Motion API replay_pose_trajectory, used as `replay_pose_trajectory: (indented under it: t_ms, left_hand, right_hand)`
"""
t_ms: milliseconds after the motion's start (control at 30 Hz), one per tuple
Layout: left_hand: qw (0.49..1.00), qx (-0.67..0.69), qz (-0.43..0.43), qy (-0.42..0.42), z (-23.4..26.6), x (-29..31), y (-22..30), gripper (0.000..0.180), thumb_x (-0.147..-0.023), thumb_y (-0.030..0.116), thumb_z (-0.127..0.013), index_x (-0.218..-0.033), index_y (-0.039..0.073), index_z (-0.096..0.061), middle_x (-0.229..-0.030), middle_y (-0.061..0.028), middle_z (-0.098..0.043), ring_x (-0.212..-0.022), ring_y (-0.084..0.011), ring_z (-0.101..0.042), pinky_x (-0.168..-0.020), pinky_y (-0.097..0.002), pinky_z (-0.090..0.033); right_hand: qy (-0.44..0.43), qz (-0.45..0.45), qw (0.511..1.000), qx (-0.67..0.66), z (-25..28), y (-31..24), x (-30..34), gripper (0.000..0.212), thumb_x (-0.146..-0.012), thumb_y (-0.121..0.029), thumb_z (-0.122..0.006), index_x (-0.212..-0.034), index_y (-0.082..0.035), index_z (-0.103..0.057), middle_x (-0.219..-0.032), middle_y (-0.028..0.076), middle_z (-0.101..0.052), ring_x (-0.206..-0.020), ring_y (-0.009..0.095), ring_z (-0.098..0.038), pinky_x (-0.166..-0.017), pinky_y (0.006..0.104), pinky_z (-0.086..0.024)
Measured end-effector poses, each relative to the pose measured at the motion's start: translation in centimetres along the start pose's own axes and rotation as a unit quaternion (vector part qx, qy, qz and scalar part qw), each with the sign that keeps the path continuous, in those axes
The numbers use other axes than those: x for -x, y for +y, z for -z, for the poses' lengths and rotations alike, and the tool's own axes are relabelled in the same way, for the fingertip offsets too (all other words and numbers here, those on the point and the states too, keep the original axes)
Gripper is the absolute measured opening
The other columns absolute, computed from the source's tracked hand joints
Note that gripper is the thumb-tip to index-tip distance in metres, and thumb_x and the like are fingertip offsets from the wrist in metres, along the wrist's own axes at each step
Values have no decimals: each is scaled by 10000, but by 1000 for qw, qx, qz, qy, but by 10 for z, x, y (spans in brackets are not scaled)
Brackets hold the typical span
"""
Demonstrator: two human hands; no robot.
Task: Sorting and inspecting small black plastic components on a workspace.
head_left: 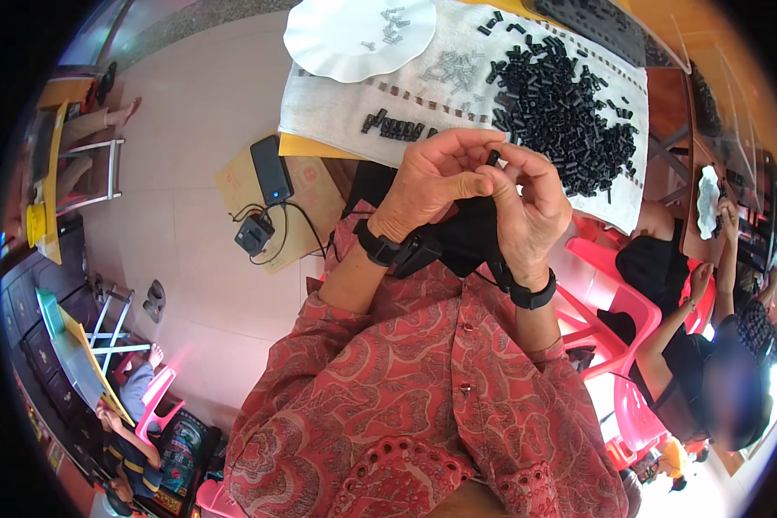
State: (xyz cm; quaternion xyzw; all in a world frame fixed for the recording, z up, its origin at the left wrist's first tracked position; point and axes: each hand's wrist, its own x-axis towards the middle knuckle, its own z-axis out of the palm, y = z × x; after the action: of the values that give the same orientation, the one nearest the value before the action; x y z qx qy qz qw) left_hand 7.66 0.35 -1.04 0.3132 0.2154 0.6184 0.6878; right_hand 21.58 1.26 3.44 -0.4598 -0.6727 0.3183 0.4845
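Observation:
Both my hands meet over the near edge of a white cloth (337, 112). Between their fingertips shows a small black plastic piece (493, 158). My left hand (440, 177) is closed, its thumb and fingers pinching toward the piece. My right hand (531, 203) is closed too, thumb and forefinger on the piece from the other side. Just beyond my right hand lies a big heap of small black plastic pieces (561, 112). A short row of black pieces (397, 128) lies beyond my left hand. Small clear pieces (453, 69) are scattered on the cloth farther back.
A white wavy-rimmed plate (319, 39) with a few clear pieces stands at the back left. A dark tray (591, 26) is at the back right. On floor cardboard (242, 186) lie a power bank (271, 168) and a cabled device (254, 234). Pink chairs (613, 319) and other people are nearby.

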Motion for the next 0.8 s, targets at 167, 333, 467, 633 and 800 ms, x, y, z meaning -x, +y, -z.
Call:
replay_pose_trajectory:
  t_ms: [167,333,467,633,800]
  left_hand:
    - [996,71,28,45,-3,0,3,383,-966,115,-609,-1316,-28,-549,-1052,-47,-650,-913,-92,-600,-800,-229,-510]
    - [996,62,52,47,0,2,5,348,-965,71,-595,-1300,-21,-566,-1004,-27,-652,-871,-70,-588,-764,-213,-510]
    - [994,74,60,56,-1,2,2,342,-965,70,-596,-1297,-11,-572,-993,-22,-650,-855,-70,-592,-757,-218,-517]
    - [990,87,70,89,-5,0,1,346,-968,87,-597,-1297,-17,-569,-996,-26,-643,-863,-78,-597,-769,-228,-521]
    - [989,117,77,45,3,0,-1,401,-950,125,-636,-1313,-23,-552,-1040,-42,-641,-895,-97,-602,-797,-253,-521]
  right_hand:
    - [-20,20,999,-21,0,1,0,316,-748,38,-781,-1036,-27,-667,-872,67,-659,-634,86,-539,-578,222,-450]
    - [-50,21,998,19,1,0,1,347,-746,38,-780,-1067,-30,-665,-859,64,-648,-619,86,-537,-572,224,-448]
    - [-59,24,998,10,1,4,0,359,-751,37,-777,-1085,-26,-661,-863,67,-642,-623,84,-545,-577,223,-452]
    - [-83,-25,995,-39,3,9,-1,343,-765,43,-765,-1088,-15,-664,-874,59,-647,-644,71,-564,-589,214,-458]
    - [-59,-45,995,-65,6,11,-1,316,-764,54,-761,-1062,-5,-671,-834,48,-647,-642,64,-562,-587,210,-454]
